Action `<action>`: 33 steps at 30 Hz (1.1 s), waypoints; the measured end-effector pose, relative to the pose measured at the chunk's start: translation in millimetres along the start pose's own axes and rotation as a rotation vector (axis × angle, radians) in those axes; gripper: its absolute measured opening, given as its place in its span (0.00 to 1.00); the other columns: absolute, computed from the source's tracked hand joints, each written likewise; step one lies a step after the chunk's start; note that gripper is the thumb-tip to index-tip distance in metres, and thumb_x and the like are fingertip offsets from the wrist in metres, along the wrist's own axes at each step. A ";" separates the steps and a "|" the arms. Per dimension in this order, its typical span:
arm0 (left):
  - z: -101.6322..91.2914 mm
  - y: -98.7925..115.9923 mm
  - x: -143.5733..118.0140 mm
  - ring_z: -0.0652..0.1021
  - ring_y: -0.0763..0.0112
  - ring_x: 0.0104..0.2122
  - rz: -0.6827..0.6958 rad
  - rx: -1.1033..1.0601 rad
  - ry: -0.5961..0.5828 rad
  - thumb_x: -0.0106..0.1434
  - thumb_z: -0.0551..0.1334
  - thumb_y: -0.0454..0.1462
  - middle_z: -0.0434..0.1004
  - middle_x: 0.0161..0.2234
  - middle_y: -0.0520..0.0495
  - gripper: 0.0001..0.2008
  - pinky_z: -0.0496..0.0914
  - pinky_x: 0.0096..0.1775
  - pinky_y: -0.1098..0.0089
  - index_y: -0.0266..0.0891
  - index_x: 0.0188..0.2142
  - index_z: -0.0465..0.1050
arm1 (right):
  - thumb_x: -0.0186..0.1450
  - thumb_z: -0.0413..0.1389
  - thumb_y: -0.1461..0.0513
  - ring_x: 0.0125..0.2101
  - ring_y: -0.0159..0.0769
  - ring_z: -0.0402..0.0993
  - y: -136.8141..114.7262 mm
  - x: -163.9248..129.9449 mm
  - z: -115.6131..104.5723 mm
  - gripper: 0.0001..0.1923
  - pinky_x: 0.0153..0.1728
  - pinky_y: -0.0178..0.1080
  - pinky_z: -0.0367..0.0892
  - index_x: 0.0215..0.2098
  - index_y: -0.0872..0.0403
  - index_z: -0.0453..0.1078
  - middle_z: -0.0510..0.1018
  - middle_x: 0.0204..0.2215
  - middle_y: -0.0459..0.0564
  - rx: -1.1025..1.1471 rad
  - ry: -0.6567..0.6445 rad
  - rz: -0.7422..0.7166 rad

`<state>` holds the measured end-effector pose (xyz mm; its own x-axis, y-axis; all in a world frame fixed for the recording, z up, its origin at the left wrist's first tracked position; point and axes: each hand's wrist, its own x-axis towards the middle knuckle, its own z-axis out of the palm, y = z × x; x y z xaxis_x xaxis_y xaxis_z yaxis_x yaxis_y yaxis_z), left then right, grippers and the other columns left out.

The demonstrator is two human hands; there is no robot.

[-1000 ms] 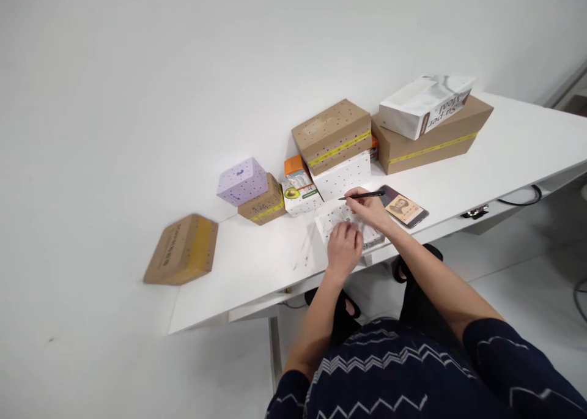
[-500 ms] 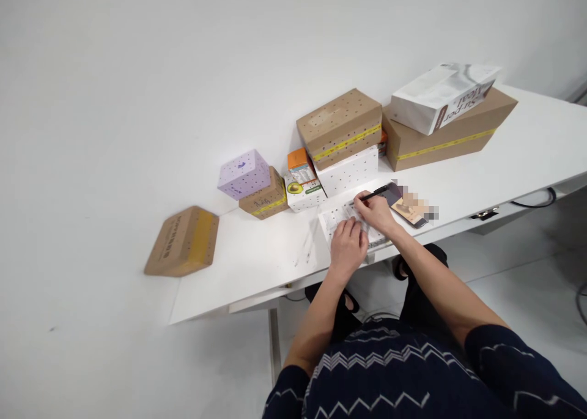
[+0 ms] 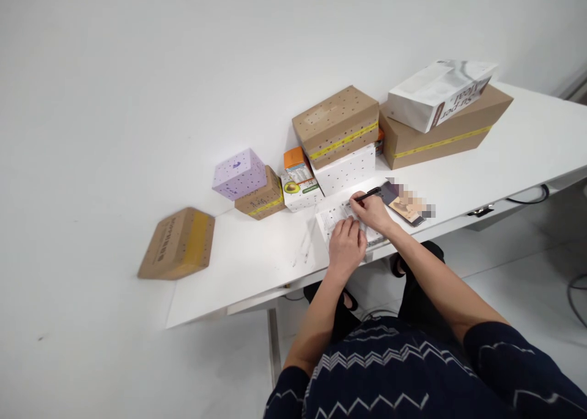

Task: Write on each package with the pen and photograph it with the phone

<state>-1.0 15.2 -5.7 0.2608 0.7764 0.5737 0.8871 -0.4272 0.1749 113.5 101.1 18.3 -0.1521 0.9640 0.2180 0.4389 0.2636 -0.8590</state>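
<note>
A black pen [image 3: 369, 194] is pinched in my right hand [image 3: 372, 213], its tip down at a printed sheet of paper [image 3: 328, 219] near the table's front edge. My left hand [image 3: 347, 246] lies flat on the lower part of the same sheet, fingers stretched toward the pen. Both hands cover much of the print, which is too small to read. Just right of my right hand lies a phone [image 3: 403, 202] with a lit screen, partly blurred out.
Along the back of the white table [image 3: 257, 254] stand a brown carton [image 3: 178, 243], a purple box [image 3: 241, 174] on a brown one, an avocado-printed box [image 3: 302, 192], a dotted brown box [image 3: 339, 125] on a white one, and a white box [image 3: 440, 95] on a long brown carton [image 3: 444, 140].
The view has shifted slightly, so the boxes sit a little further left. My hands keep nearly the same place on the sheet, the pen still in my right hand.
</note>
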 end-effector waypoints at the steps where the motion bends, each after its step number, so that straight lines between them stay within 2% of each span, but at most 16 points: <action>1: 0.0 0.0 0.0 0.74 0.56 0.50 -0.004 -0.007 -0.007 0.64 0.56 0.34 0.76 0.48 0.36 0.14 0.71 0.51 0.54 0.34 0.48 0.72 | 0.62 0.49 0.56 0.20 0.34 0.69 0.0 0.0 0.0 0.12 0.27 0.34 0.61 0.32 0.54 0.70 0.72 0.18 0.45 0.000 -0.004 0.004; 9: -0.6 0.4 0.2 0.74 0.57 0.49 0.004 0.011 0.003 0.64 0.56 0.33 0.76 0.48 0.36 0.14 0.71 0.52 0.57 0.32 0.48 0.72 | 0.62 0.49 0.56 0.20 0.34 0.69 0.4 0.4 -1.0 0.11 0.27 0.34 0.60 0.32 0.54 0.70 0.70 0.15 0.44 0.011 -0.019 0.014; 13: -1.7 0.3 0.7 0.74 0.57 0.49 0.015 0.025 0.001 0.64 0.56 0.34 0.76 0.48 0.36 0.14 0.71 0.52 0.58 0.31 0.47 0.72 | 0.62 0.51 0.55 0.20 0.33 0.68 -0.5 -0.7 -0.6 0.11 0.26 0.34 0.61 0.30 0.54 0.68 0.70 0.16 0.43 0.126 0.003 0.066; 18: -3.5 0.0 0.9 0.75 0.57 0.48 0.016 0.020 -0.012 0.64 0.56 0.33 0.76 0.48 0.37 0.13 0.71 0.51 0.56 0.34 0.47 0.72 | 0.65 0.46 0.53 0.21 0.33 0.69 2.8 -5.1 -12.8 0.13 0.27 0.34 0.65 0.30 0.52 0.63 0.72 0.19 0.44 0.409 0.245 0.188; 20: -3.9 -0.6 1.1 0.75 0.57 0.48 0.024 0.015 -0.003 0.64 0.56 0.33 0.76 0.47 0.37 0.12 0.71 0.51 0.55 0.35 0.46 0.72 | 0.67 0.42 0.53 0.22 0.34 0.70 10.0 -8.2 -25.9 0.14 0.28 0.36 0.66 0.33 0.52 0.62 0.73 0.22 0.46 0.343 0.309 0.207; 22: -4.2 -1.1 1.3 0.75 0.57 0.48 0.033 0.009 0.007 0.64 0.56 0.33 0.76 0.47 0.36 0.12 0.71 0.51 0.55 0.34 0.46 0.72 | 0.68 0.42 0.55 0.26 0.37 0.73 21.2 -12.5 -40.3 0.14 0.32 0.39 0.66 0.35 0.53 0.64 0.75 0.25 0.50 0.060 0.245 0.241; 24: -4.2 -1.2 1.4 0.75 0.57 0.48 0.036 0.003 0.006 0.64 0.56 0.33 0.76 0.47 0.36 0.12 0.71 0.51 0.55 0.34 0.46 0.72 | 0.67 0.45 0.57 0.33 0.44 0.75 34.0 -18.2 -51.1 0.12 0.35 0.42 0.65 0.36 0.55 0.66 0.77 0.30 0.57 -0.316 0.013 0.288; 26: -4.2 -0.9 1.5 0.75 0.57 0.49 0.025 -0.002 0.002 0.64 0.56 0.33 0.76 0.47 0.36 0.12 0.71 0.51 0.54 0.35 0.46 0.72 | 0.65 0.49 0.59 0.39 0.50 0.74 45.0 -24.3 -55.5 0.10 0.37 0.44 0.64 0.38 0.57 0.68 0.77 0.36 0.63 -0.558 -0.234 0.318; 28: -4.3 -0.3 1.6 0.75 0.57 0.48 0.014 -0.006 0.001 0.64 0.56 0.33 0.76 0.47 0.37 0.12 0.71 0.51 0.53 0.36 0.46 0.72 | 0.64 0.51 0.59 0.41 0.51 0.74 51.8 -29.5 -54.4 0.11 0.36 0.43 0.64 0.40 0.58 0.70 0.77 0.40 0.65 -0.613 -0.359 0.318; 33: -4.5 -0.1 1.4 0.75 0.57 0.48 0.026 0.000 0.019 0.64 0.56 0.33 0.76 0.47 0.37 0.12 0.71 0.51 0.54 0.35 0.46 0.72 | 0.63 0.53 0.60 0.41 0.45 0.74 53.7 -33.7 -52.0 0.15 0.38 0.39 0.64 0.47 0.58 0.71 0.78 0.38 0.59 -0.544 -0.396 0.260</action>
<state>-2.4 14.3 -1.3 0.2768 0.7560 0.5932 0.8800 -0.4474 0.1596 188.3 84.6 -11.0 -0.2473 0.9400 -0.2349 0.8675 0.1068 -0.4858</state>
